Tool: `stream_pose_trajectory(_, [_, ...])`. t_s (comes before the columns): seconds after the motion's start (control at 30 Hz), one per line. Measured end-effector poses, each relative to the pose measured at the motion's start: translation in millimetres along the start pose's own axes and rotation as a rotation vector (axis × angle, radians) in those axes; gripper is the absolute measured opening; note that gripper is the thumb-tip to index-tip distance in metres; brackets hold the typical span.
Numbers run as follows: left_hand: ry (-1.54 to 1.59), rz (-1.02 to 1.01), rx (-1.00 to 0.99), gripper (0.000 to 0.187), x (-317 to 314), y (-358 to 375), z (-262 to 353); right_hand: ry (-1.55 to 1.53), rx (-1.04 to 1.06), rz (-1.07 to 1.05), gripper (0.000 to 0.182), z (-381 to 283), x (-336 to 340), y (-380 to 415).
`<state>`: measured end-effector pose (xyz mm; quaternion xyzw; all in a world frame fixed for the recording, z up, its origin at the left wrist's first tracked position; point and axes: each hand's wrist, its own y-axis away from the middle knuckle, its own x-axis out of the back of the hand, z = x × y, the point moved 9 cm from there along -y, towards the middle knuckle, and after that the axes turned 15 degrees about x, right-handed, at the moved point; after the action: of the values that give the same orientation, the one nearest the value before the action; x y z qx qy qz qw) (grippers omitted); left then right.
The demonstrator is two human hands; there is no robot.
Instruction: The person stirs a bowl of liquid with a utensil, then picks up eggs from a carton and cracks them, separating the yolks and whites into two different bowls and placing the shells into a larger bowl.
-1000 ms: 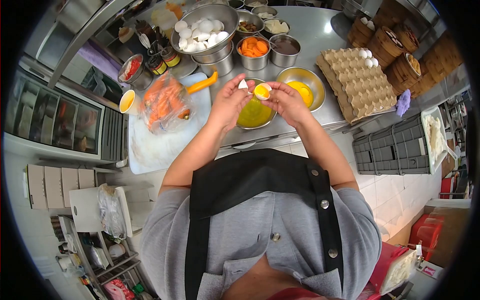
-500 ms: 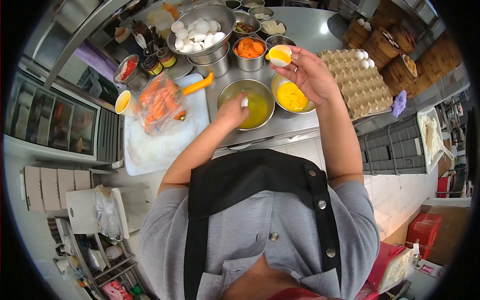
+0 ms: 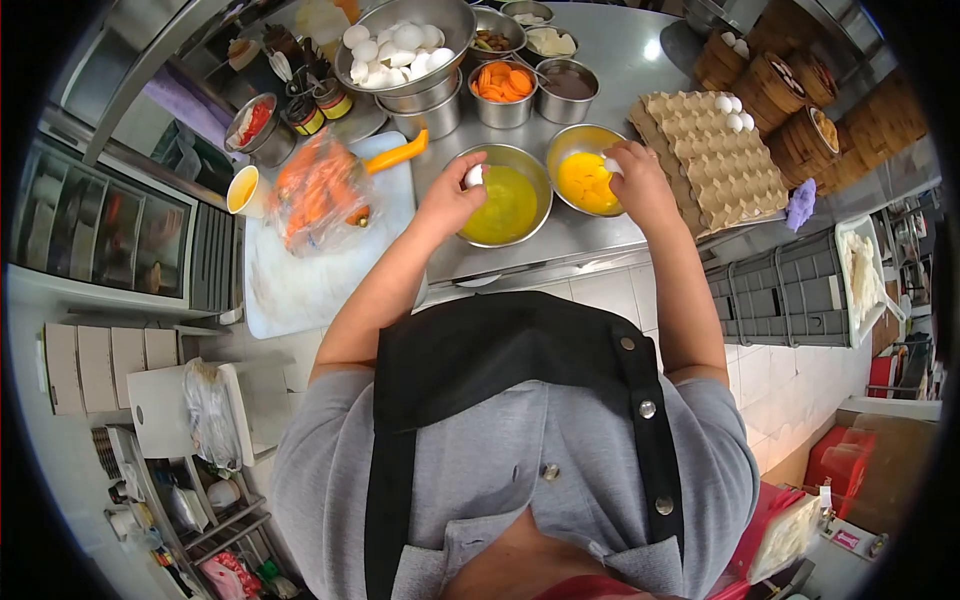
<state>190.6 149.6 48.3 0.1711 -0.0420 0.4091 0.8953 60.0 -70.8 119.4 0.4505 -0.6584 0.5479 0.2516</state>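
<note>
Head view: shell half [image 3: 611,165] mouth-down over yolk bowl [image 3: 560,150].

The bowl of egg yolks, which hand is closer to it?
Right. The right hand holds a shell half at the near rim of the bowl of egg yolks. The left hand holds its shell half over the neighbouring bowl of egg whites.
</note>
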Motion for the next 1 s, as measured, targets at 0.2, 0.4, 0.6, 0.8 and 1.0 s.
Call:
stream_pose_trajectory(0.2, [0.595,-0.274,0.197,0.046,-18.3,1.6,0.5,0.097,0.128,0.258,0.038,-50.7,58.2,-20.0])
stream_pose_trajectory(0.4, [1.15,-0.615,0.394,0.029,-55.9,12.4,9.9,-0.837,-0.063,0.184,0.045,-73.2,-27.6,-28.8])
stream_pose_trajectory(0.6, [1.186,-0.537,0.273,0.03,-29.8,-6.8,24.6,-0.648,-0.022,0.178,0.045,-75.2,-24.1,-33.6])
stream_pose_trajectory(0.8, [0.686,0.073,-0.506,0.027,109.8,-29.9,142.6,-0.448,-0.188,0.307,0.035,26.1,36.5,-14.6])
stream_pose_trajectory(1.0, [-0.452,0.824,-0.514,0.041,164.0,-49.5,171.5,0.079,-0.452,0.371,0.029,181.0,100.4,16.9])
